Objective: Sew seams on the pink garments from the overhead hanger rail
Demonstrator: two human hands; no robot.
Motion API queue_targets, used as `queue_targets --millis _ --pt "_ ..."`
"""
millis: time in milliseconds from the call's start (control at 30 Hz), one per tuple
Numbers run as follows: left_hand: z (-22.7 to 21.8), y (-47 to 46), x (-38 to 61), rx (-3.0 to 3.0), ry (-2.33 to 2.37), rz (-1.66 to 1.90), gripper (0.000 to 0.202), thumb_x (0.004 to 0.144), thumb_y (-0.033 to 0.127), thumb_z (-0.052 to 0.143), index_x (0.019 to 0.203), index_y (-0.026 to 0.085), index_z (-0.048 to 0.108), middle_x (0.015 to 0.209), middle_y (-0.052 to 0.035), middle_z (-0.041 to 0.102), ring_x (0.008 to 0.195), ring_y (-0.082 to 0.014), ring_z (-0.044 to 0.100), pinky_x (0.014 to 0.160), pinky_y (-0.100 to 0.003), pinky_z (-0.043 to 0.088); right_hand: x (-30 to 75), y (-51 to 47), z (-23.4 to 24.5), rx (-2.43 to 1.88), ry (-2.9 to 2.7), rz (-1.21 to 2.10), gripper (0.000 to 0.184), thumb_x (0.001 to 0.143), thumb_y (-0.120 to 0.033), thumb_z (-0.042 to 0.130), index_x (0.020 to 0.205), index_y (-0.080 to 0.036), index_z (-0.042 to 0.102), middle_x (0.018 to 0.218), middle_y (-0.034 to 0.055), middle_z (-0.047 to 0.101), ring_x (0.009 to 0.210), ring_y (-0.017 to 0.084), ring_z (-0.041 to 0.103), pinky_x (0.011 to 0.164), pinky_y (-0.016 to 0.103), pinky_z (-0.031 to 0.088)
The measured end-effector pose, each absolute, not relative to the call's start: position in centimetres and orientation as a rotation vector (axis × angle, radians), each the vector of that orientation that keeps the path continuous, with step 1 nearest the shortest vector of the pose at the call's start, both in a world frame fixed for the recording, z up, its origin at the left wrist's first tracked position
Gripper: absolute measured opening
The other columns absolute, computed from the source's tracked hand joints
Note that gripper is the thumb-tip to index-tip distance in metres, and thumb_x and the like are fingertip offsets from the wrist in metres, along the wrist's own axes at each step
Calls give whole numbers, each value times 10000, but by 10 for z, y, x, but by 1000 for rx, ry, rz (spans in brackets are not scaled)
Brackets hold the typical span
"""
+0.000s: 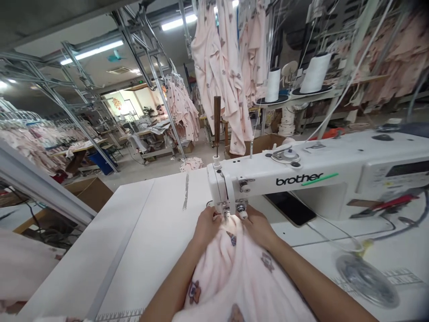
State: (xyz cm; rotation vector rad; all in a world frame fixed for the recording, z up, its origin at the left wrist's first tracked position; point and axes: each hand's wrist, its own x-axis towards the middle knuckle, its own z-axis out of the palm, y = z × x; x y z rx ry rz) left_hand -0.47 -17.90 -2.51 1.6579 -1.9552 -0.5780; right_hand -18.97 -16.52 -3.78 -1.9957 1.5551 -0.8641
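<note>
A pale pink fleece garment [234,273] with small bear prints lies bunched on the white table [147,232] in front of me, its far edge under the needle of a white Brother sewing machine [301,179]. My left hand [206,226] pinches the fabric's edge just left of the presser foot [231,209]. On the right of the foot, my right hand [256,226] presses the fabric down, fingers curled over it. Both forearms rest along the garment.
A black phone [291,208] lies under the machine arm. Two white thread cones [315,74] stand behind the machine. More pink garments [221,67] hang overhead. A cardboard box [89,192] sits left of the table. A round metal disc [367,279] lies at the right.
</note>
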Motion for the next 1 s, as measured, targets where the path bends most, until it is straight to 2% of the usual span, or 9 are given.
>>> queue_targets --millis 233,533,667,767,900,1000 --pt "-23 -177 -5 1660 -1945 -626 85 750 164 485 734 153 568 764 -27 590 736 -159 547 667 -250 383 -187 -167 -41 -1959 1570 -863 273 885 -378 288 913 -196 490 900 57 590 843 228 548 730 307 387" --pt "-25 -174 -5 1662 -1939 -657 102 754 194 499 776 155 591 823 -47 626 799 -181 580 702 -267 411 -188 -163 -36 -1970 1512 -875 334 907 -393 249 956 -185 505 947 85 586 919 239 540 754 317 384" --pt "-22 -172 -6 1664 -1953 -659 133 741 166 481 800 152 599 830 -47 637 806 -182 589 704 -262 420 -187 -161 -36 -1964 1508 -837 293 864 -466 395 912 -200 510 793 37 595 756 220 567 657 294 398" --pt "-22 -171 -6 1666 -1972 -657 163 719 148 478 811 156 612 830 -48 646 808 -187 595 697 -261 424 -183 -162 -41 -2017 1510 -812 195 813 -394 467 823 -203 505 722 25 583 686 219 559 645 305 394" --pt "-18 -172 -11 1703 -2013 -660 184 684 122 489 801 167 624 838 -56 647 820 -209 594 703 -276 419 -181 -166 -43 -2146 1462 -791 134 793 -288 402 745 -204 495 753 74 602 734 250 570 690 346 401" --pt "-4 -161 -9 1771 -2045 -709 129 671 180 555 775 169 629 719 -41 613 729 -214 573 637 -286 404 -182 -164 -39 -2221 1406 -737 111 731 -232 420 658 -216 502 727 77 628 730 258 588 669 346 407"
